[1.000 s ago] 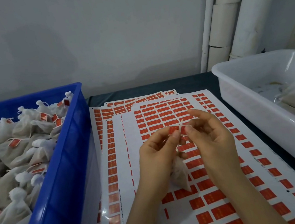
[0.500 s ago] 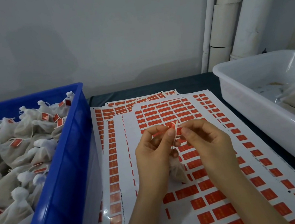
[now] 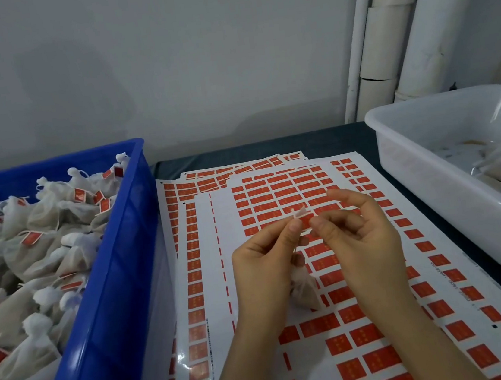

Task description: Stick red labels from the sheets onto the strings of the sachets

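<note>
Label sheets (image 3: 369,317) are covering a dark table. Above them, the left hand (image 3: 264,257) and right hand (image 3: 355,233) are pinching a red label (image 3: 305,222), apparently folding it around a string. The sachet (image 3: 304,290) is hanging between the palms. A blue crate (image 3: 109,286) is sitting left, a white tub (image 3: 451,190) right.

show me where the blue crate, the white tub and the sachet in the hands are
blue crate (image 3: 117,269), head view, on its right wall.
white tub (image 3: 452,196), head view, on its front wall.
sachet (image 3: 305,290), head view, on its cloth body below the hands.
</note>
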A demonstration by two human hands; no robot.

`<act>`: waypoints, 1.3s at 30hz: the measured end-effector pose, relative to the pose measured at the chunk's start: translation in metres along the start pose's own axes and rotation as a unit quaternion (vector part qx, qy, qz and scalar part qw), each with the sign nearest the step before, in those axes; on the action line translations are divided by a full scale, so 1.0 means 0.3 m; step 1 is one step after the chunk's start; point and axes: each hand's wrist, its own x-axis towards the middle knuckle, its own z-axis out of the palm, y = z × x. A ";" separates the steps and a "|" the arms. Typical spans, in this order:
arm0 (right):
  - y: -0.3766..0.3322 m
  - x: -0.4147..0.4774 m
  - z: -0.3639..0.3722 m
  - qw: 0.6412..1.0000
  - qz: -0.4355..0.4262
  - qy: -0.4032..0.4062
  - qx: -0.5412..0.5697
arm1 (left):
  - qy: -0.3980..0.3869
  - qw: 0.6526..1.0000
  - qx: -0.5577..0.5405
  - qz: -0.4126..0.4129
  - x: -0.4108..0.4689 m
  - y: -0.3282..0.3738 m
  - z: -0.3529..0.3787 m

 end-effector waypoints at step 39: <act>0.007 0.002 0.008 0.997 0.006 0.001 -0.078 | 0.017 0.999 0.032 -0.012 0.003 -0.008 0.006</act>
